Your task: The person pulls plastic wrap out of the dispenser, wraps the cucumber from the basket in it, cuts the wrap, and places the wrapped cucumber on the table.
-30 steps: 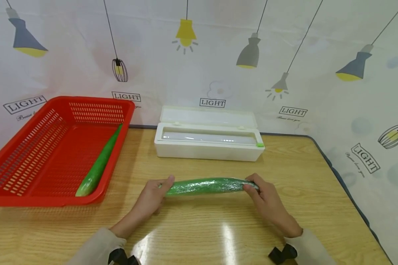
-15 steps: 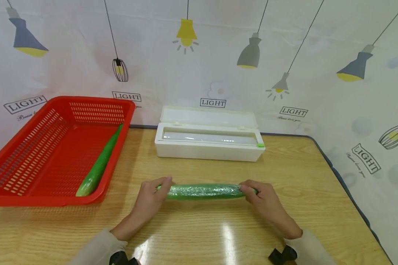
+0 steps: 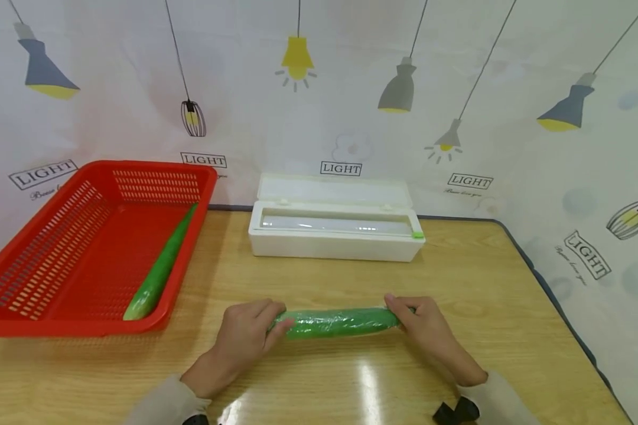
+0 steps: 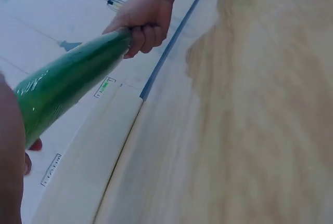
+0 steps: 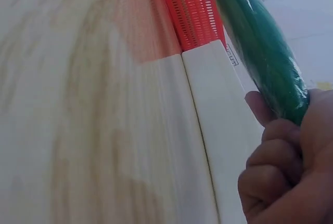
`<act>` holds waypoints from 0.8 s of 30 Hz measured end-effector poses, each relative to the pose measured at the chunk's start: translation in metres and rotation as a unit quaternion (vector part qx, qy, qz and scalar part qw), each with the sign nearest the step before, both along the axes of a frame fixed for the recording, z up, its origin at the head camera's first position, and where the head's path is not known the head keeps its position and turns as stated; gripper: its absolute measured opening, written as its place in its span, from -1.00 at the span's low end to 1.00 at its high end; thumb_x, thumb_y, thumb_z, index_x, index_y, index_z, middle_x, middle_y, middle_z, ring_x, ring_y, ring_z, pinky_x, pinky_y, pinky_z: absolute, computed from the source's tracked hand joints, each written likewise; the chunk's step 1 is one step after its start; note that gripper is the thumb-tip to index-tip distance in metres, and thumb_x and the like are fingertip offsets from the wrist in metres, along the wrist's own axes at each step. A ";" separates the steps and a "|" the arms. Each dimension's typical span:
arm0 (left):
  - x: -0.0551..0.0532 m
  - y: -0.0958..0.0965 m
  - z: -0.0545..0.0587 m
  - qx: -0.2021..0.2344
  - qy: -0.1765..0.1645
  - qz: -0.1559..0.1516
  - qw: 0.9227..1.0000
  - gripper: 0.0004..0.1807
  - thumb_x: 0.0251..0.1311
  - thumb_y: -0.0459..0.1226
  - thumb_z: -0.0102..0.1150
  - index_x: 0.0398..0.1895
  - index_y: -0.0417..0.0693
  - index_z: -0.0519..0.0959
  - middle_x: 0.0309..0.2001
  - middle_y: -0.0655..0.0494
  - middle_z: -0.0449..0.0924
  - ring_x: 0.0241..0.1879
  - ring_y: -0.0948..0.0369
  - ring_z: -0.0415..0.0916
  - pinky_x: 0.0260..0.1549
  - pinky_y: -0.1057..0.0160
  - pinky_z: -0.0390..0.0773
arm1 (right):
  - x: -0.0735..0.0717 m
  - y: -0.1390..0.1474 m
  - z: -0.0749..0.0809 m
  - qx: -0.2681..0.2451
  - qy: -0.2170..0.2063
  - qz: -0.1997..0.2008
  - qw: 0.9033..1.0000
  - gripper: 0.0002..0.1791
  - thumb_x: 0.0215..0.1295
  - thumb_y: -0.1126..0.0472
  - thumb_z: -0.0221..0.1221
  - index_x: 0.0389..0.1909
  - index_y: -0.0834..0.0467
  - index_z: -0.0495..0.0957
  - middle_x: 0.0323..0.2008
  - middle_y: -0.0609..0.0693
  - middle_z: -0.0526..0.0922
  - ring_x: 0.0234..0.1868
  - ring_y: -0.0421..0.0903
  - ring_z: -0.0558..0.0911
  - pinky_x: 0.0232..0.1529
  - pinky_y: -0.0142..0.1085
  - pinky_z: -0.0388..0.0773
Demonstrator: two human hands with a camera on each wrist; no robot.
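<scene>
Over a pale wood-grain table (image 3: pixel 484 283), left hand (image 3: pixel 244 333) and right hand (image 3: pixel 427 327) grip opposite ends of a long, green, film-wrapped cucumber (image 3: pixel 342 323), which could drop if either grip slackens.

We see the wrapped cuc (image 3: pixel 340 323) is a bit nearer now vs. ½ sec ago, & its right end sits a bit farther than its left, where it was abt level. The left hand (image 3: pixel 244 333) has slid right & now hides the left tip we saw b4. Its thumb went from the top to the near side. The right hand (image 3: pixel 427 327) came a bit nearer too. We see less shine on the cuc.
</scene>
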State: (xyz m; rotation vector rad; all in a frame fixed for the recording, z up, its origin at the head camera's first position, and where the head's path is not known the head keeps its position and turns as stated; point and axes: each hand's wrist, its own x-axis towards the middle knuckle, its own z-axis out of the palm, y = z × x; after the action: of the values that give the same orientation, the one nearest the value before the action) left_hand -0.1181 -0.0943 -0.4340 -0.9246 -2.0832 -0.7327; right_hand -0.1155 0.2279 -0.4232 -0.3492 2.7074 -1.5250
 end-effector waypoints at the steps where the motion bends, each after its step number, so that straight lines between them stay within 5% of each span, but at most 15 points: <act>1: 0.001 0.001 0.001 -0.002 0.000 0.006 1.000 -0.44 0.51 -0.06 -0.29 -0.65 -0.06 0.48 -0.72 0.25 0.38 -0.78 0.43 0.24 -0.82 0.47 0.29 | 0.000 -0.001 -0.001 0.006 0.023 0.007 1.000 -0.43 0.45 0.06 0.03 -0.82 0.13 0.28 -0.84 -0.24 0.12 -0.76 -0.34 0.05 -0.71 -0.45 0.11; 3: 0.002 0.001 0.002 0.015 -0.061 0.022 0.998 -0.44 0.50 -0.16 -0.27 -0.75 -0.02 0.44 -0.81 0.32 0.26 -0.81 0.48 0.11 -0.85 0.50 0.17 | 0.000 -0.002 -0.004 0.034 0.109 0.032 0.993 -0.44 0.45 0.16 0.03 -0.83 0.07 0.20 -0.80 -0.30 0.08 -0.72 -0.40 0.03 -0.70 -0.51 0.07; 5: 0.004 0.002 0.004 0.044 -0.179 0.039 0.982 -0.41 0.49 -0.21 -0.26 -0.82 0.00 0.39 -0.85 0.37 0.16 -0.79 0.50 0.03 -0.83 0.50 0.12 | -0.001 -0.005 -0.005 0.070 0.218 0.058 0.972 -0.43 0.48 0.16 -0.02 -0.81 0.02 0.15 -0.76 -0.32 0.05 -0.67 -0.45 -0.01 -0.67 -0.56 0.03; 7: 0.005 0.003 0.005 0.071 -0.305 0.055 0.948 -0.39 0.50 -0.18 -0.26 -0.84 -0.01 0.37 -0.84 0.37 0.13 -0.78 0.48 0.04 -0.79 0.47 0.14 | -0.002 -0.008 -0.006 0.105 0.318 0.078 0.939 -0.46 0.52 0.10 -0.08 -0.78 0.01 0.21 -0.74 -0.32 0.09 -0.66 -0.47 0.02 -0.69 -0.59 0.03; 9: 0.004 0.003 0.005 0.092 -0.406 0.071 0.906 -0.35 0.52 -0.09 -0.30 -0.86 0.00 0.28 -0.83 0.35 0.07 -0.76 0.42 -0.01 -0.76 0.42 0.09 | -0.002 -0.010 -0.004 0.131 0.384 0.093 0.909 -0.48 0.53 -0.01 -0.15 -0.72 0.00 0.31 -0.74 -0.30 0.17 -0.68 -0.47 0.09 -0.70 -0.60 0.10; 11: 0.003 0.003 0.005 0.101 -0.461 0.074 0.878 -0.34 0.52 -0.01 -0.35 -0.87 0.02 0.16 -0.81 0.31 -0.03 -0.75 0.36 -0.09 -0.74 0.38 0.01 | -0.002 -0.012 -0.002 0.142 0.409 0.101 0.896 -0.48 0.52 -0.07 -0.17 -0.69 -0.01 0.36 -0.75 -0.28 0.23 -0.70 -0.46 0.14 -0.72 -0.60 0.15; 12: 0.003 0.003 0.005 0.105 -0.473 0.073 0.872 -0.33 0.51 0.02 -0.36 -0.87 0.03 0.14 -0.81 0.31 -0.03 -0.74 0.36 -0.09 -0.74 0.38 0.00 | -0.001 -0.012 -0.001 0.142 0.404 0.104 0.898 -0.50 0.52 -0.04 -0.14 -0.69 -0.02 0.36 -0.76 -0.28 0.24 -0.71 -0.47 0.14 -0.73 -0.59 0.15; 14: 0.003 0.003 0.004 0.104 -0.461 0.059 0.879 -0.34 0.49 0.05 -0.31 -0.87 0.04 0.14 -0.82 0.34 -0.04 -0.75 0.38 -0.10 -0.74 0.40 0.01 | 0.000 -0.012 0.000 0.127 0.351 0.107 0.921 -0.49 0.52 0.04 -0.10 -0.74 -0.03 0.28 -0.77 -0.31 0.16 -0.72 -0.47 0.07 -0.74 -0.59 0.08; 15: 0.003 0.003 0.003 0.095 -0.436 0.048 0.894 -0.35 0.48 0.05 -0.27 -0.85 0.04 0.19 -0.81 0.36 -0.03 -0.75 0.41 -0.09 -0.75 0.41 0.04 | 0.000 -0.012 0.000 0.118 0.310 0.105 0.937 -0.48 0.52 0.10 -0.09 -0.76 -0.03 0.24 -0.77 -0.32 0.12 -0.72 -0.47 0.03 -0.74 -0.58 0.04; 17: 0.003 0.003 0.002 0.059 -0.351 0.018 0.934 -0.39 0.45 0.07 -0.21 -0.80 0.04 0.32 -0.80 0.41 0.06 -0.75 0.47 -0.04 -0.76 0.46 0.12 | 0.001 -0.010 -0.001 0.102 0.216 0.092 0.967 -0.45 0.51 0.18 -0.09 -0.79 -0.03 0.14 -0.78 -0.34 0.03 -0.71 -0.45 -0.03 -0.72 -0.54 -0.02; 19: 0.003 0.003 0.001 0.018 -0.237 -0.003 0.971 -0.42 0.44 0.09 -0.22 -0.73 0.03 0.41 -0.80 0.43 0.11 -0.76 0.52 -0.04 -0.77 0.50 0.14 | 0.002 -0.009 -0.003 0.094 0.138 0.079 0.983 -0.43 0.52 0.22 -0.12 -0.81 -0.02 0.13 -0.78 -0.37 0.01 -0.71 -0.43 -0.04 -0.70 -0.51 -0.02; 20: 0.003 0.003 0.001 0.003 -0.181 -0.006 0.984 -0.43 0.46 0.08 -0.24 -0.70 0.04 0.42 -0.80 0.42 0.12 -0.76 0.53 -0.04 -0.78 0.52 0.13 | 0.002 -0.008 -0.004 0.094 0.115 0.076 0.986 -0.42 0.53 0.23 -0.14 -0.82 -0.02 0.13 -0.79 -0.37 0.01 -0.71 -0.43 -0.03 -0.69 -0.50 -0.02; 22: 0.002 0.003 0.001 -0.008 -0.100 -0.002 0.995 -0.43 0.49 0.02 -0.31 -0.72 0.05 0.36 -0.81 0.41 0.11 -0.76 0.54 -0.09 -0.81 0.55 0.05 | 0.002 -0.007 -0.006 0.091 0.095 0.073 0.989 -0.41 0.54 0.22 -0.16 -0.83 -0.01 0.13 -0.80 -0.36 0.02 -0.73 -0.42 -0.02 -0.70 -0.48 -0.02; 24: 0.002 0.004 0.001 0.006 -0.091 -0.003 0.996 -0.46 0.51 -0.11 -0.31 -0.76 0.08 0.22 -0.82 0.41 0.00 -0.75 0.55 -0.18 -0.83 0.56 -0.07 | 0.003 -0.007 -0.007 0.087 0.105 0.071 0.988 -0.41 0.53 0.23 -0.15 -0.83 -0.01 0.13 -0.80 -0.36 0.02 -0.72 -0.43 -0.03 -0.70 -0.49 -0.03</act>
State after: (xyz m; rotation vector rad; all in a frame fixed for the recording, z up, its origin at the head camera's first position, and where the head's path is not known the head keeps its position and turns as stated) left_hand -0.1161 -0.0904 -0.4335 -0.8860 -2.2321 -0.8579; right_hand -0.1130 0.2212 -0.4304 -0.7164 2.8697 -1.2721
